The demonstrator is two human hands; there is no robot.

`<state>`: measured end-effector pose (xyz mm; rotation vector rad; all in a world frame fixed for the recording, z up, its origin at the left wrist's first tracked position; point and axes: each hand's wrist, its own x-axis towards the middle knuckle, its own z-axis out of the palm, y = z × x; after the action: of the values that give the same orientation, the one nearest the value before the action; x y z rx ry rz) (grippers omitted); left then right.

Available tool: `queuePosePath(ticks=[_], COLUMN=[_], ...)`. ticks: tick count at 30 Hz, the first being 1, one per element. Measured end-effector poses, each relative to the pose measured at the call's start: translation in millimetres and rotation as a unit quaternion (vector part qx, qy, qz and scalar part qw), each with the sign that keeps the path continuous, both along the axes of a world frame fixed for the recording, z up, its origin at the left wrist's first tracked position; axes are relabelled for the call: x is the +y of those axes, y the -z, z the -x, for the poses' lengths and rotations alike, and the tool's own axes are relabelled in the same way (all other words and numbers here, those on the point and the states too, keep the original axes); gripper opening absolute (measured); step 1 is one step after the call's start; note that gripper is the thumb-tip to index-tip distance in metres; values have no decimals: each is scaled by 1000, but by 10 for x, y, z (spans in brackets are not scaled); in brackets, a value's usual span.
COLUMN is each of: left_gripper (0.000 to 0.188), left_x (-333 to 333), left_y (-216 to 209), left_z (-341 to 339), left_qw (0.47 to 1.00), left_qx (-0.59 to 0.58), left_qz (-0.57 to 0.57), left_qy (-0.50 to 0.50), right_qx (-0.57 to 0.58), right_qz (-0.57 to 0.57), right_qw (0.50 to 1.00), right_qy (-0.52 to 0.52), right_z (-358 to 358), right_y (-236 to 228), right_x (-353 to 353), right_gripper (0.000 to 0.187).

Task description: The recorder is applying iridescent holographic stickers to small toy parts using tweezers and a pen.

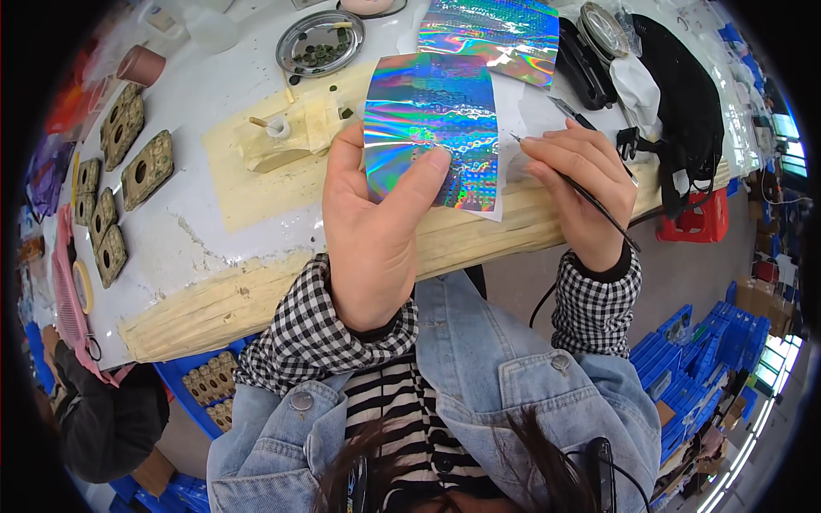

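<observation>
A shiny holographic sheet (432,103) with rows of small cut marks is held up in my left hand (368,239), its thumb pressing the front. White paper backing shows at the sheet's lower right corner. To its right, my right hand (590,184) grips a slim dark tool (605,211) with a fine metal tip, perhaps tweezers. That tip points toward the sheet's right edge, apart from it. Behind lies a second holographic sheet (487,34). Left of my left hand, a pale yellow block (278,154) bears a small white cup (278,128) with a stick in it.
Several camouflage-patterned casings (148,169) lie at left. A round metal dish (286,38) holds small dark green pieces. At right are a knife (571,111), a black case (590,64) and a black bag (680,103). A blue crate (184,385) stands below; another person (111,419) is at left.
</observation>
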<state>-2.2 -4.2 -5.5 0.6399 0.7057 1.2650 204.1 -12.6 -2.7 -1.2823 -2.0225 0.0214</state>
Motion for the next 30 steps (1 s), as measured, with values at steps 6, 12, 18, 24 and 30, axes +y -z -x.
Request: queuePosePath(ticks=[6, 12, 18, 24, 30], left_gripper=[43, 42, 43, 43, 43], left_x=[24, 13, 13, 10, 15], left_y=[4, -6, 12, -4, -1], left_z=[13, 15, 18, 19, 17], left_qw=[999, 999, 999, 999, 999], left_qx=[-36, -41, -48, -48, -46], left_qz=[18, 17, 16, 13, 13], left_qy=[-1, 0, 0, 2, 4], right_qx=[-13, -10, -6, -2, 18], right_qz=[3, 9, 13, 14, 2], right_qw=[1000, 1000, 1000, 1000, 1000], right_qy=[10, 13, 16, 17, 19], right_z=[14, 23, 19, 23, 18], right_y=[20, 21, 31, 19, 2], right_x=[14, 15, 22, 17, 12], right_gripper=[19, 19, 18, 19, 19])
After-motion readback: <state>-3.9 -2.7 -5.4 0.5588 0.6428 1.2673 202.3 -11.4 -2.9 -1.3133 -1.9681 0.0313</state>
